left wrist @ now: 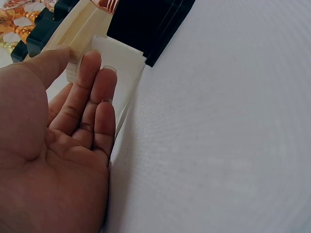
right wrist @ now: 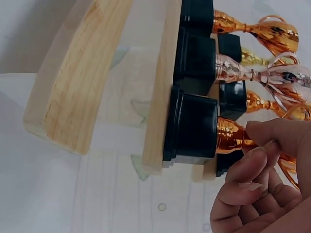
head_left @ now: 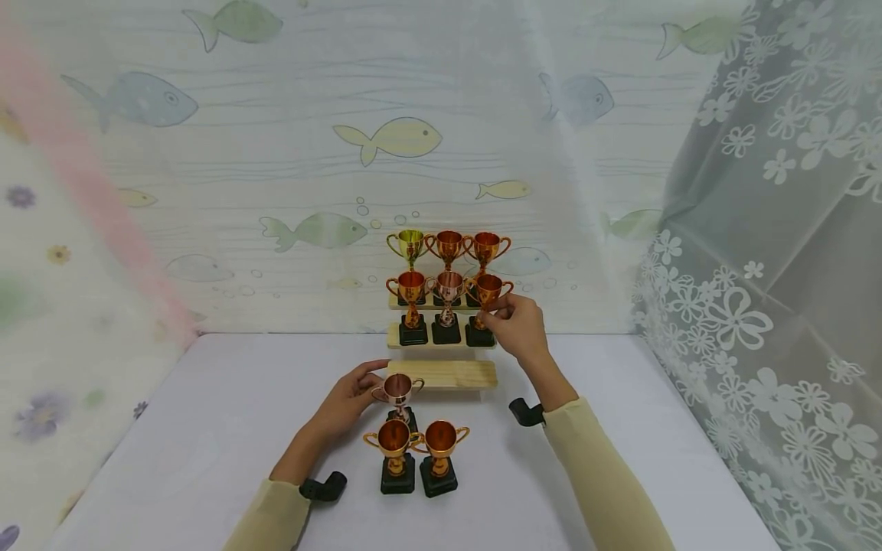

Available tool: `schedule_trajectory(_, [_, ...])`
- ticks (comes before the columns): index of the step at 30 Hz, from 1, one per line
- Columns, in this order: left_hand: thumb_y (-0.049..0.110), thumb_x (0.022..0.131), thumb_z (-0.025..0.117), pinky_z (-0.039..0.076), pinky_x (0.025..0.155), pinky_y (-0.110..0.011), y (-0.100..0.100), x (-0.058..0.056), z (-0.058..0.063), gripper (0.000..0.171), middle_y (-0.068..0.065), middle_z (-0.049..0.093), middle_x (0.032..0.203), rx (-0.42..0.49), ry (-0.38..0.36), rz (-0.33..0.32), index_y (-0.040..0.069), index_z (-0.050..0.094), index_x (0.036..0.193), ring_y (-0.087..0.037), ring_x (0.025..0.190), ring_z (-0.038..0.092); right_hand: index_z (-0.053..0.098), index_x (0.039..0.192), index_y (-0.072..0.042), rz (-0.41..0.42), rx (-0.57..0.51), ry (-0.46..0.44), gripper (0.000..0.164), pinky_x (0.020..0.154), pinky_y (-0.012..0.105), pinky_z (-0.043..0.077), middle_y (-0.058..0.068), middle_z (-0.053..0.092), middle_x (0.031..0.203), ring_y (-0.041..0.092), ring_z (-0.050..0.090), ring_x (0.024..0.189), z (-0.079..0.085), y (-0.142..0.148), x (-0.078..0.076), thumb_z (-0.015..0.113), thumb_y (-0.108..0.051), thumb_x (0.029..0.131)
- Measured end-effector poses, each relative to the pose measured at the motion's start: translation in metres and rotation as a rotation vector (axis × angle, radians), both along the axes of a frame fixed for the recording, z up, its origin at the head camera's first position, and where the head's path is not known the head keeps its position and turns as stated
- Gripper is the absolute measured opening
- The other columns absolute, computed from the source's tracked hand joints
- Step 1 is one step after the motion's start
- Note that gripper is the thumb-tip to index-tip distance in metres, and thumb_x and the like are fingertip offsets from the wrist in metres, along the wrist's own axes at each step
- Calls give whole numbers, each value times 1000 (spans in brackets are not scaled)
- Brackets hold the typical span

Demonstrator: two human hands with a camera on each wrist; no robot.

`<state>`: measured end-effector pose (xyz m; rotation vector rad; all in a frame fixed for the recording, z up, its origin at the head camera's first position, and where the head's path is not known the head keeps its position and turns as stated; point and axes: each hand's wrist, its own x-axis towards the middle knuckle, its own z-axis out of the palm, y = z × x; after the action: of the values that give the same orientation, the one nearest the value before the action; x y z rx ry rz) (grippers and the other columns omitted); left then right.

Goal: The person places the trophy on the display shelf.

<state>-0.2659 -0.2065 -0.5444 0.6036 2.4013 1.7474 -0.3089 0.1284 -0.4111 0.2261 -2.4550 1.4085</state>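
Observation:
My right hand pinches the stem of a gold trophy cup between thumb and fingertips. That trophy stands at the right end of the middle tier, its black base on the wood. Beside it are a rose-coloured trophy and another gold one. My left hand holds the left end of the lowest plank of the stepped wooden stand, thumb and fingertips against it. Just right of this hand, a rose-coloured trophy stands in front of the plank.
Two gold trophies stand on the white table nearest me. The top tier bears a yellow-gold trophy and two orange-gold ones. A fish-print curtain hangs behind; flowered lace drapes the right side.

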Motion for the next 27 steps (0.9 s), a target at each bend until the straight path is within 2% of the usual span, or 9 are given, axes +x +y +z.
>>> schedule_trajectory(16, [10, 109, 59, 50, 97, -23, -1, -3, -3, 52, -10, 75, 114, -1, -8, 7, 10, 44, 159, -18, 104, 72, 77, 103, -1, -10, -2, 0, 18, 55, 34, 41, 0, 58, 60, 15, 49, 51, -1, -2, -3, 81, -16, 93])
schedule_trajectory(27, [10, 110, 59, 51, 97, -23, -1, -3, -3, 52, -10, 75, 114, 0, -1, 7, 9, 44, 159, -17, 104, 72, 77, 109, -3, -19, -51, 16, 22, 56, 34, 41, 1, 59, 63, 16, 49, 53, -9, 5, 5, 82, -16, 92])
